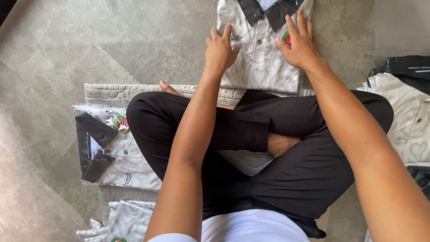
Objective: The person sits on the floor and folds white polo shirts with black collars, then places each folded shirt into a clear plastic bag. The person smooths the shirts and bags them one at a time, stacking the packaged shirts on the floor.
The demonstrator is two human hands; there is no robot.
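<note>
A folded white polo shirt (262,58) with a dark collar and a round chest badge lies on the grey floor in front of my crossed legs. My left hand (220,48) rests flat on the shirt's left side, fingers slightly apart. Spread fingers of my right hand (299,41) press on its right side, over the badge. Neither hand grips anything.
A bagged folded polo shirt (117,150) lies at my left, with more white fabric (127,222) below it. Unfolded white and dark shirts (410,107) are piled at the right. I sit cross-legged in black trousers (277,134) on a pale quilted mat (112,93).
</note>
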